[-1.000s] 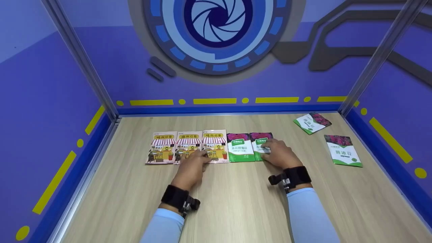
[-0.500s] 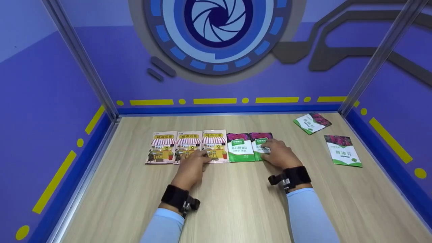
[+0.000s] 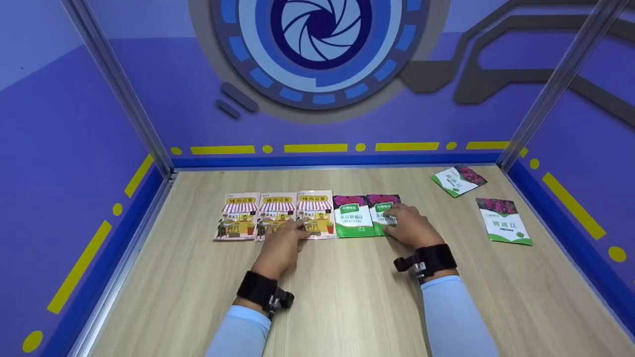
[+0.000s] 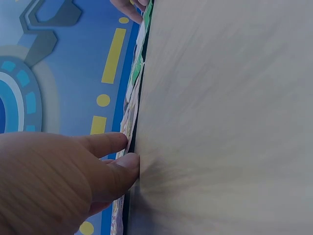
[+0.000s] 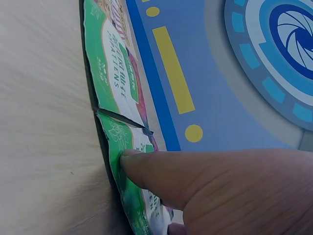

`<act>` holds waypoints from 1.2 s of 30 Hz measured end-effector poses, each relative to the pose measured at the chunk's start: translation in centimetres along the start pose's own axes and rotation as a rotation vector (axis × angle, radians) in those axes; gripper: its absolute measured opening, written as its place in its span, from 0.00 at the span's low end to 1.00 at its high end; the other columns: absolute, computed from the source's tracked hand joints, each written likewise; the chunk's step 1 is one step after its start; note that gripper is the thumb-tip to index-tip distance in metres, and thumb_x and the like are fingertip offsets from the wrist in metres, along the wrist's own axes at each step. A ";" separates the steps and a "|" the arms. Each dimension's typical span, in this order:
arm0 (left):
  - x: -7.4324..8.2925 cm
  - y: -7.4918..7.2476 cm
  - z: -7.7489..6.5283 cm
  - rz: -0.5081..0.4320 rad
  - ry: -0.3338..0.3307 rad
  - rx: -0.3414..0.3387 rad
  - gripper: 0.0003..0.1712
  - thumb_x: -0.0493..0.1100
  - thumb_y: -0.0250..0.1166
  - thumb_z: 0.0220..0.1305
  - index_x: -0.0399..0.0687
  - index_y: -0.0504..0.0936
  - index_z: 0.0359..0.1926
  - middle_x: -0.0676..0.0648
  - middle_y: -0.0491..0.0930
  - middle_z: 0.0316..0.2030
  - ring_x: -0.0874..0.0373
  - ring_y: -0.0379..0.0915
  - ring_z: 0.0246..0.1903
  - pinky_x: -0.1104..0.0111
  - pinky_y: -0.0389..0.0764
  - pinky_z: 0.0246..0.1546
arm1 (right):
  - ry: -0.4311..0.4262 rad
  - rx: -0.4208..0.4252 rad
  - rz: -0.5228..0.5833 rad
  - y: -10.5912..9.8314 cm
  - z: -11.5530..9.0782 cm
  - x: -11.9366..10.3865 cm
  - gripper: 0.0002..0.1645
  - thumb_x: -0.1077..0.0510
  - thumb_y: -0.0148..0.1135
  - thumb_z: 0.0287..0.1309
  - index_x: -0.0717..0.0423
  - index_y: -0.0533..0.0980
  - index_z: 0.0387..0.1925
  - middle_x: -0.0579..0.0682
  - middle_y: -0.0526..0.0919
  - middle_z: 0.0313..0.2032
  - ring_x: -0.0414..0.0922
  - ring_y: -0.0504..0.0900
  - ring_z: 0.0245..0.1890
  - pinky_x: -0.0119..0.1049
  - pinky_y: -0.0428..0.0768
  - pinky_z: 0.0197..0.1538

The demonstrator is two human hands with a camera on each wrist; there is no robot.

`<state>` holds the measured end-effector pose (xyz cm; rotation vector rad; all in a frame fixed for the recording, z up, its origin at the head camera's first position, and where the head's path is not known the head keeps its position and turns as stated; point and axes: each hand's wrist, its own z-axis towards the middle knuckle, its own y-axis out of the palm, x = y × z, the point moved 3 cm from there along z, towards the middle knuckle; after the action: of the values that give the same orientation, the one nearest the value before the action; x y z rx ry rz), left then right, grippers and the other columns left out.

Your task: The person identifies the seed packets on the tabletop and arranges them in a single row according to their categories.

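Three pink seed packets with a striped shop awning lie side by side: the left one (image 3: pixel 236 217), the middle one (image 3: pixel 278 208) and the right one (image 3: pixel 317 213). Two green-and-white impatiens seed packets continue the row, an inner one (image 3: pixel 354 216) and an outer one (image 3: pixel 381 213). My left hand (image 3: pixel 281 248) rests on the lower parts of the middle and right pink packets, fingers extended and covering some of the print. The fingertips of my right hand (image 3: pixel 412 227) touch the outer impatiens packet; in the right wrist view the thumb (image 5: pixel 146 169) presses its green lower part.
Two more flower seed packets lie apart at the right: a tilted one (image 3: pixel 459 181) near the back edge and another (image 3: pixel 504 221) nearer the right wall. Blue-purple panels (image 3: pixel 317 134) enclose the wooden table (image 3: pixel 342 297) at the back and sides.
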<state>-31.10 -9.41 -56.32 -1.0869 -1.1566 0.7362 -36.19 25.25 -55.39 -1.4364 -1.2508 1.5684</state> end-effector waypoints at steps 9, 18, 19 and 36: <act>-0.1 0.0 0.1 -0.010 0.003 0.000 0.32 0.31 0.70 0.66 0.63 0.84 0.66 0.53 0.67 0.79 0.45 0.59 0.81 0.31 0.48 0.79 | 0.007 -0.011 0.017 0.0 -0.1 0.1 0.31 0.46 0.68 0.70 0.52 0.77 0.70 0.64 0.70 0.76 0.68 0.67 0.75 0.77 0.70 0.67; -0.1 -0.1 0.1 -0.010 0.009 0.004 0.30 0.32 0.69 0.68 0.62 0.84 0.66 0.52 0.69 0.78 0.46 0.60 0.80 0.30 0.53 0.78 | 0.020 -0.012 0.019 -0.3 -0.1 0.1 0.31 0.46 0.68 0.70 0.51 0.78 0.69 0.62 0.69 0.76 0.68 0.66 0.76 0.80 0.66 0.68; -0.1 -0.2 0.1 -0.010 0.012 0.008 0.29 0.32 0.69 0.68 0.62 0.84 0.66 0.52 0.69 0.78 0.46 0.60 0.80 0.30 0.53 0.77 | 0.022 -0.008 0.021 -0.4 -0.1 0.0 0.31 0.46 0.68 0.70 0.51 0.78 0.69 0.62 0.69 0.76 0.68 0.66 0.76 0.81 0.65 0.68; -0.1 0.0 0.2 -0.005 -0.024 0.018 0.30 0.34 0.70 0.67 0.64 0.84 0.66 0.53 0.70 0.77 0.47 0.62 0.79 0.35 0.56 0.79 | 0.137 0.089 0.091 -2.9 0.0 5.3 0.34 0.47 0.61 0.75 0.59 0.71 0.74 0.67 0.69 0.74 0.70 0.66 0.74 0.71 0.67 0.73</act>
<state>-31.35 -9.41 -56.33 -1.0621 -1.1704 0.7563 -37.48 31.05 -54.50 -1.5345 -1.0364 1.5368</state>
